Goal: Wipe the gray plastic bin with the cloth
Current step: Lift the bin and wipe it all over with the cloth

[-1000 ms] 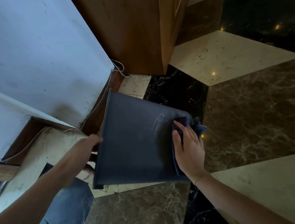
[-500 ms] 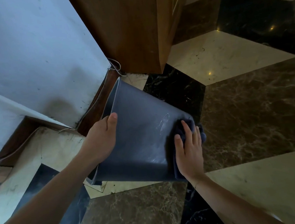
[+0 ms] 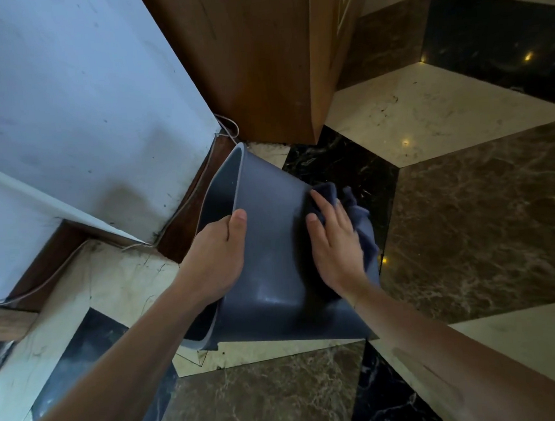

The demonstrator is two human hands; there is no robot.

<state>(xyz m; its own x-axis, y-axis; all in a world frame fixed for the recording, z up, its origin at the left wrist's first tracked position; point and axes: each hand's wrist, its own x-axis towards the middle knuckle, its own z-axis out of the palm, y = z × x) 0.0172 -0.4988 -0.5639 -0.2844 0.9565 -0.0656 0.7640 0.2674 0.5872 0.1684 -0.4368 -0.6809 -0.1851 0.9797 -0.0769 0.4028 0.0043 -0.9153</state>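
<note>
The gray plastic bin (image 3: 272, 244) is tipped over above the floor, its open mouth turned to the left toward the wall. My left hand (image 3: 217, 258) grips its rim, thumb on the outer wall and fingers hidden inside. My right hand (image 3: 335, 242) lies flat on a dark blue cloth (image 3: 360, 223), pressing it against the bin's outer wall near the base. Part of the cloth sticks out beyond my fingers on the right.
A white wall (image 3: 72, 103) with a brown skirting stands to the left, with a thin cable (image 3: 226, 128) along it. A wooden cabinet (image 3: 257, 55) rises just behind the bin. The floor is marble tiles in cream, brown and black (image 3: 469, 221).
The bin has turned, so its open mouth now shows on the left. My left hand has shifted along the rim and my right hand with the cloth has slid up the wall.
</note>
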